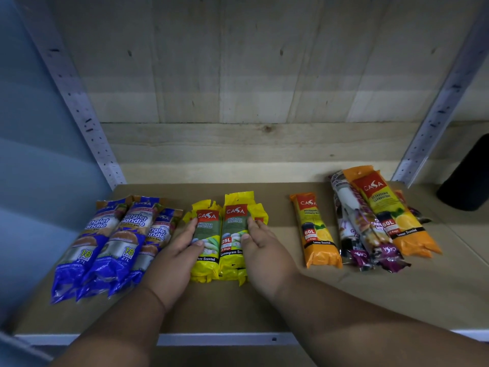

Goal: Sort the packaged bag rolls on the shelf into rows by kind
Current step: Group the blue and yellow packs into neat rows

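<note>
Presently yellow packs (229, 234), three counted, are flanked and touched by relaxed left hand (176, 256) and right hand (262, 254); three blue packs (111, 245) lie left.

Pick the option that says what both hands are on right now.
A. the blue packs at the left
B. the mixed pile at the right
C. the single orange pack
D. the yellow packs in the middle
D: the left hand and right hand lie on either side of the yellow packs, fingers touching them, while the blue packs, orange pack and pile lie untouched.
</note>
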